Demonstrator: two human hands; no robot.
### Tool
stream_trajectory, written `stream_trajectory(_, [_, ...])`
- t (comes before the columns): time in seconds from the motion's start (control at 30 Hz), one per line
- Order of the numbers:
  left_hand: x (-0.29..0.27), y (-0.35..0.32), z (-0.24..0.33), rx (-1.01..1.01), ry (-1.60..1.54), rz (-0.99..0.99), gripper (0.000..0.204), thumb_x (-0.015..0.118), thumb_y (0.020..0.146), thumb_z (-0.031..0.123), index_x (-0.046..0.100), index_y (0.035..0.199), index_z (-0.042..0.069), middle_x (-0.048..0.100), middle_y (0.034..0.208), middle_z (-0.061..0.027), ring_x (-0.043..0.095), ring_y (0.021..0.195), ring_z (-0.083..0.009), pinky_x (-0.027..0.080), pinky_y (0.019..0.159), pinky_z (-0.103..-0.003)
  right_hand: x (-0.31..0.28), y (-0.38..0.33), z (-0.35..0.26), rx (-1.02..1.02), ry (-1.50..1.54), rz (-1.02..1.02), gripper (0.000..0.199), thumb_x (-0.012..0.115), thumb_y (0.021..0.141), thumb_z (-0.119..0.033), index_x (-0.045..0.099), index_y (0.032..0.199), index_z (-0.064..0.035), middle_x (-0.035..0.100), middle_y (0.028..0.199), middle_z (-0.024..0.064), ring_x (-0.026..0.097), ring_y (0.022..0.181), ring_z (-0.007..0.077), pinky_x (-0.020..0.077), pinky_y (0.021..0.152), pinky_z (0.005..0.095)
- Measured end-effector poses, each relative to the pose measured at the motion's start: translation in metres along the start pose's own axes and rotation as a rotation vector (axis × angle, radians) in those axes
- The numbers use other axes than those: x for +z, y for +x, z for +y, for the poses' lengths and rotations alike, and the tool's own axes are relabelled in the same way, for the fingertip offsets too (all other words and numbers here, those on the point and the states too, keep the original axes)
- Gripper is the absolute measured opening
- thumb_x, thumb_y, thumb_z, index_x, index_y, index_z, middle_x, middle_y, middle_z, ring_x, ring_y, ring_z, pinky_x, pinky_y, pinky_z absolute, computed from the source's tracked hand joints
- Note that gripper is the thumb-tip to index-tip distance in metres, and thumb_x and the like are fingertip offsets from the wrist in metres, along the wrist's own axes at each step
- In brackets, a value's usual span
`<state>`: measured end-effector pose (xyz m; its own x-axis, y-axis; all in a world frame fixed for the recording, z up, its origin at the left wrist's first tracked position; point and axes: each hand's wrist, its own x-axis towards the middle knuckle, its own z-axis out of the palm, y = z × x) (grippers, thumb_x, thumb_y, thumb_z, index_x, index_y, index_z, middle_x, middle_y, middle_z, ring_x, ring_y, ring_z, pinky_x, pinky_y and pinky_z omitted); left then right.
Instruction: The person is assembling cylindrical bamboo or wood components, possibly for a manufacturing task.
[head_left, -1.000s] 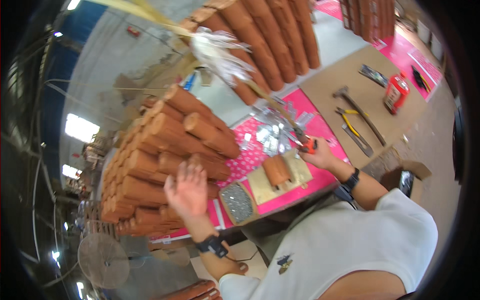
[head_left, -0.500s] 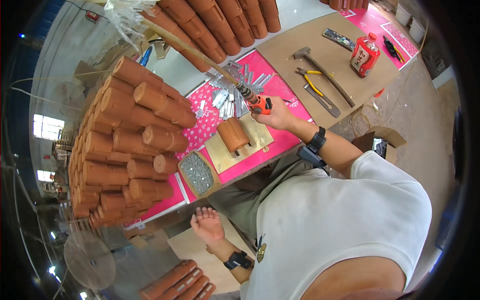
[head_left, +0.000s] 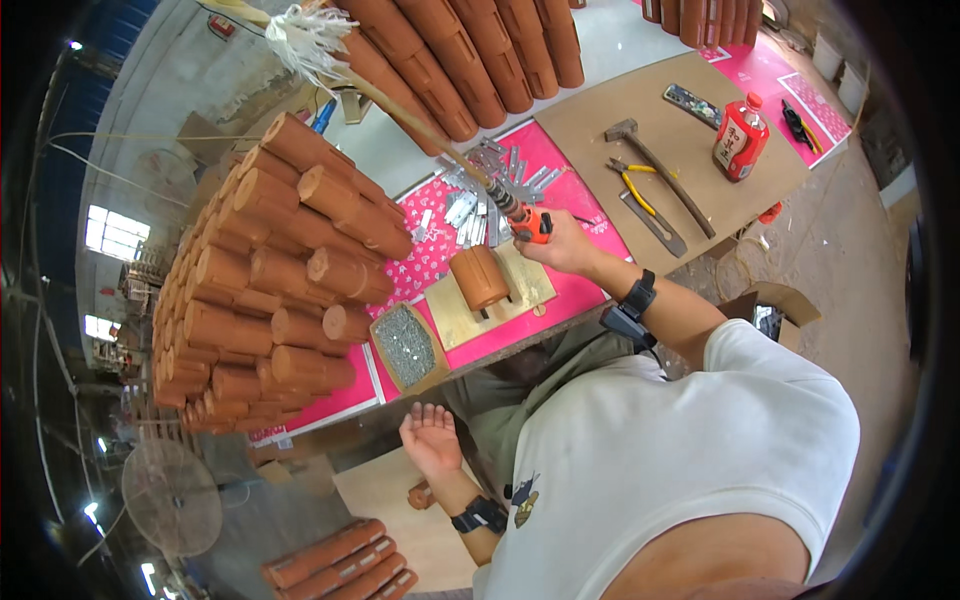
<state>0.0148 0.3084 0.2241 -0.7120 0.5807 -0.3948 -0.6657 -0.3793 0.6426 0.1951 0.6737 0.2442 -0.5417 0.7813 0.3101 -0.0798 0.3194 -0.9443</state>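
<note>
My right hand grips an orange-and-black power screwdriver over the pink table. From it a long tan pole, with white plastic strands partway along, runs to the upper left. Just below the tool, a short brown grooved cylinder lies on a pale wooden board. My left hand hangs off the table's near edge, palm up, fingers spread and holding nothing. Closest to it stands a box of small metal fasteners. Flat silver metal strips are heaped beyond the board.
Brown cylinders form a tall stack at left; longer ones lie at the back. A hammer, yellow-handled pliers, a flat metal bar and a red bottle rest on the right. More cylinders lie below left.
The view has shifted, so the table and its things appear farther right and slightly lower. Both hands keep their poses, and the right still grips the power screwdriver.
</note>
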Motion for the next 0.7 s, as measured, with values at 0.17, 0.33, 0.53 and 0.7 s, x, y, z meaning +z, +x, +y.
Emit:
stream_trajectory(0.17, [0.012,0.026,0.006,0.004,0.034,0.046,0.027,0.058,0.096,0.032,0.065,0.107,0.008,0.068,0.098,-0.0068,0.064,0.093,-0.0235,0.051,0.087,-0.040,0.013,0.023,-0.022,0.002,0.040,-0.080,0.019,0.072,0.080,-0.010,0.064,0.096,-0.0045,0.059,0.076,-0.0019,0.052,0.069,0.0064,0.0469,0.064,0.0281])
stream_trajectory(0.33, [0.035,0.046,0.018,0.043,0.032,0.044,0.029,0.057,0.098,0.033,0.062,0.109,0.006,0.067,0.098,-0.0089,0.063,0.091,-0.0252,0.051,0.085,-0.041,0.034,0.069,-0.048,0.017,0.147,-0.107,0.021,0.073,0.083,-0.009,0.063,0.101,-0.0044,0.061,0.085,-0.0036,0.055,0.077,0.0058,0.0485,0.071,0.0268])
stream_trajectory(0.53, [0.064,0.062,0.042,-0.036,0.061,-0.163,0.027,0.052,0.101,0.023,0.060,0.111,0.000,0.068,0.099,-0.0145,0.065,0.093,-0.0269,0.051,0.084,-0.040,0.046,0.108,-0.041,0.079,-0.012,-0.093,0.023,0.072,0.085,0.001,0.062,0.105,-0.0041,0.065,0.098,0.0001,0.061,0.091,0.0079,0.0515,0.082,0.0277])
stream_trajectory(0.7, [0.069,0.084,0.064,-0.360,0.336,-0.387,0.031,0.048,0.105,0.021,0.058,0.123,-0.002,0.067,0.112,-0.0152,0.065,0.107,-0.0250,0.049,0.098,-0.040,0.059,0.126,-0.032,0.157,-0.073,-0.033,0.015,0.070,0.083,0.003,0.067,0.097,-0.0018,0.065,0.087,0.0013,0.060,0.079,0.0100,0.0492,0.071,0.0278])
